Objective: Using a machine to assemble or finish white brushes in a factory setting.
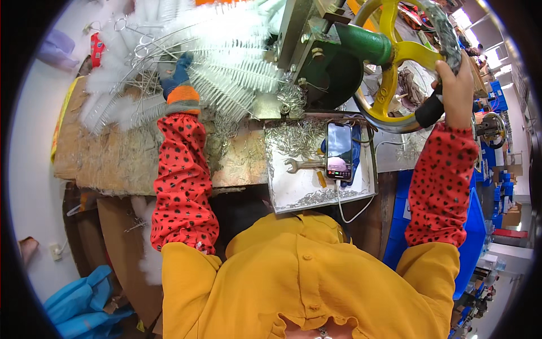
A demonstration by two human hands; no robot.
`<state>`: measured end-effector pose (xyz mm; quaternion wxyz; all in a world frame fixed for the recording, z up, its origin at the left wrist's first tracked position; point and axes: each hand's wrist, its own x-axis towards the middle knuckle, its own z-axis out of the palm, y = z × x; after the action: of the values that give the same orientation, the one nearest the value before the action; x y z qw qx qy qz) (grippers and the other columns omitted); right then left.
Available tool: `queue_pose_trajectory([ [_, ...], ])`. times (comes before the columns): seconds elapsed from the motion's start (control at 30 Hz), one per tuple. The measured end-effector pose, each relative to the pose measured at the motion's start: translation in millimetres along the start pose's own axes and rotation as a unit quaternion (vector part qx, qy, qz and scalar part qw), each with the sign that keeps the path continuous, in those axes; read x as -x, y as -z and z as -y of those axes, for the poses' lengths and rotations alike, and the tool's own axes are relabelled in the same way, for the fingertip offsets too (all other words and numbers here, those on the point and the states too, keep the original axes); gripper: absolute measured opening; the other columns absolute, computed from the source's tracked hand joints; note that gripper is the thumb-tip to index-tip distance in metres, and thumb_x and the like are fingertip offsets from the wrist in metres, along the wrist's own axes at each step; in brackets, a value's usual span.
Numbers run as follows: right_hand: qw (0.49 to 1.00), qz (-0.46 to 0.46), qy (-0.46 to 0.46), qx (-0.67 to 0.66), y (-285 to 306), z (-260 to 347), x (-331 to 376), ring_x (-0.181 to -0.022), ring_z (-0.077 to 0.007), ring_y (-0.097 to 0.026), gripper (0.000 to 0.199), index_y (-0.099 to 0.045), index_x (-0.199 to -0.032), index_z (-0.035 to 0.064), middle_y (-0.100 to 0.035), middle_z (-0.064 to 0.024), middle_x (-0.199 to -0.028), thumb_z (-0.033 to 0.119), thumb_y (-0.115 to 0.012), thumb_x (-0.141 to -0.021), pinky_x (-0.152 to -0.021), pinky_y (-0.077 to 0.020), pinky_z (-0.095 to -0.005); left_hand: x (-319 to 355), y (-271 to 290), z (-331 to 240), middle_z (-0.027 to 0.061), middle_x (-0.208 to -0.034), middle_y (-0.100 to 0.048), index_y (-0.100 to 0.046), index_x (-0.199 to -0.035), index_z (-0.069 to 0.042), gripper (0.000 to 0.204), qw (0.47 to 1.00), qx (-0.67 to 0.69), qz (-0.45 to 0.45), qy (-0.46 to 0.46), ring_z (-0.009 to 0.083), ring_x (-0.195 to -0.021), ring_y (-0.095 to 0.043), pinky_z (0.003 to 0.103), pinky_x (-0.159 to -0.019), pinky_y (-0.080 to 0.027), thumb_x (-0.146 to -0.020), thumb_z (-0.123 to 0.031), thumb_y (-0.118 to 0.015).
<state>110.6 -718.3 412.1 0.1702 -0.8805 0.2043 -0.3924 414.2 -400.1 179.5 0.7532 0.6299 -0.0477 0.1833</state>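
Observation:
My left hand [179,83], in a blue and grey glove with an orange cuff, is among a heap of white-bristled bottle brushes [231,51] with twisted wire stems and loop ends. Its fingers are bent around brush stems and partly hidden; how many it holds is unclear. My bare right hand [456,89] is closed around the dark-wrapped rim of a yellow handwheel [396,53]. The wheel is mounted on the green shaft housing of a press [339,53], right of the brushes.
A shallow metal tray [274,192] at the bench's front edge holds small metal bits, a wrench [305,164] and a phone [339,148] with a white cable. Metal scraps litter the worn wooden bench [113,164]. A blue bin [474,226] stands below my right arm.

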Motion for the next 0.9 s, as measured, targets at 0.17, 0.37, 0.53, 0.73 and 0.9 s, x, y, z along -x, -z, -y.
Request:
queue_pose_trajectory([
  [0.17, 0.991, 0.129, -0.011, 0.014, 9.3, -17.2, -52.8, -0.048, -0.0109, -0.049, 0.026, -0.054, -0.091, 0.0014, -0.052, -0.0044, -0.069, 0.020, -0.055, -0.073, -0.045, -0.0407, -0.0227, -8.8, -6.7, 0.8, 0.0070, -0.086, -0.062, -0.057, -0.100, 0.000, 0.033, 0.995, -0.047, -0.085, -0.038, 0.0128, -0.070, -0.058, 0.023, -0.064, -0.047, -0.069, 0.001, -0.069],
  [0.37, 0.858, 0.304, 0.324, 0.259, 0.8, -32.4, -139.8, -0.059, -0.0162, -0.057, 0.011, -0.065, -0.075, 0.0071, -0.059, -0.0061, -0.071, 0.006, -0.055, -0.068, -0.051, -0.0459, -0.0267, 0.3, -16.5, -7.5, 0.0089, -0.093, -0.060, -0.051, -0.106, 0.000, 0.045, 0.995, 0.091, -0.025, -0.036, 0.0157, -0.080, -0.056, 0.025, -0.072, -0.045, -0.066, 0.003, -0.069],
  [0.53, 0.950, 0.301, 0.081, 0.024, -3.1, -56.4, -160.8, -0.051, -0.0132, -0.055, 0.009, -0.063, -0.072, 0.0034, -0.058, -0.0047, -0.064, 0.006, -0.054, -0.071, -0.045, -0.0443, -0.0251, 5.3, -20.9, -16.3, 0.0082, -0.094, -0.061, -0.051, -0.106, 0.000, 0.043, 0.998, 0.041, -0.035, -0.039, 0.0145, -0.079, -0.057, 0.025, -0.072, -0.045, -0.067, 0.004, -0.068],
  [0.73, 0.996, -0.041, -0.074, -0.030, -7.1, 3.0, 1.3, -0.058, -0.0083, -0.048, 0.033, -0.054, -0.099, -0.0020, -0.055, -0.0037, -0.073, 0.021, -0.057, -0.076, -0.049, -0.0374, -0.0205, 12.0, -21.8, -29.2, 0.0089, -0.092, -0.061, -0.052, -0.104, -0.002, 0.047, 0.998, 0.007, -0.052, -0.024, 0.0169, -0.077, -0.056, 0.027, -0.072, -0.043, -0.063, -0.007, -0.075],
  [0.9, 0.944, -0.223, -0.071, -0.231, -69.5, -20.0, 114.2, -0.062, -0.0154, -0.056, 0.054, -0.027, -0.119, -0.0022, -0.050, -0.0132, -0.098, 0.006, -0.059, -0.077, -0.055, -0.0475, -0.0248, 11.7, -22.6, -33.5, 0.0117, -0.095, -0.060, -0.051, -0.104, 0.001, 0.052, 0.998, 0.063, -0.021, 0.018, 0.0219, -0.081, -0.056, 0.031, -0.077, -0.043, -0.060, -0.010, -0.077],
])
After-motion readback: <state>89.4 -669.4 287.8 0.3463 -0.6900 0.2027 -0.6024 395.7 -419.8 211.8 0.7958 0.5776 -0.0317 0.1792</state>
